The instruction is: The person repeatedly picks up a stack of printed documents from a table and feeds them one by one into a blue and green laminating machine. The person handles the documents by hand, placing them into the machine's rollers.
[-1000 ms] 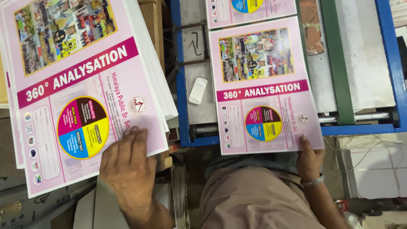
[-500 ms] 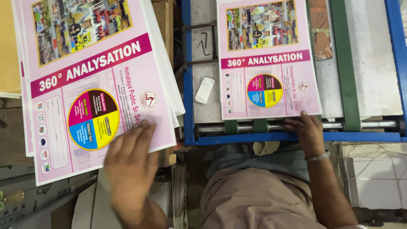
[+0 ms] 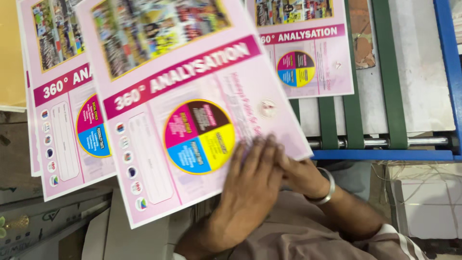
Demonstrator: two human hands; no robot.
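Stack of sheets (image 3: 57,120): at the far left, pink printed sheets lie piled on a work surface, each with a photo collage at the top, a magenta banner and a four-colour circle; the top one is partly covered by the lifted sheet.
Cardboard (image 3: 43,224): grey-brown boards lie below the stack, at the lower left.
Lifted sheet (image 3: 183,106): the same pink print, tilted, its lower right corner lowest; it overlaps the stack on its left and reaches toward the blue frame on its right.
Left hand (image 3: 252,180): lies flat on top of the lifted sheet near its lower right corner, fingers stretched out and close together, pressing on the paper just right of the four-colour circle.
Right hand (image 3: 301,175): sits just beside the left hand at the same corner, mostly hidden beneath it; the fingers seem to pinch the sheet's edge, though the grip itself cannot be told for sure. A metal bangle (image 3: 329,185) rings the wrist.
Fed sheet (image 3: 308,48): another pink print lies flat on the green belts (image 3: 353,106) of the machine, well apart from both hands.
Roller (image 3: 385,142): a steel bar crosses beneath the belts.
Blue frame (image 3: 385,155): edges the machine bed along the front and right side.
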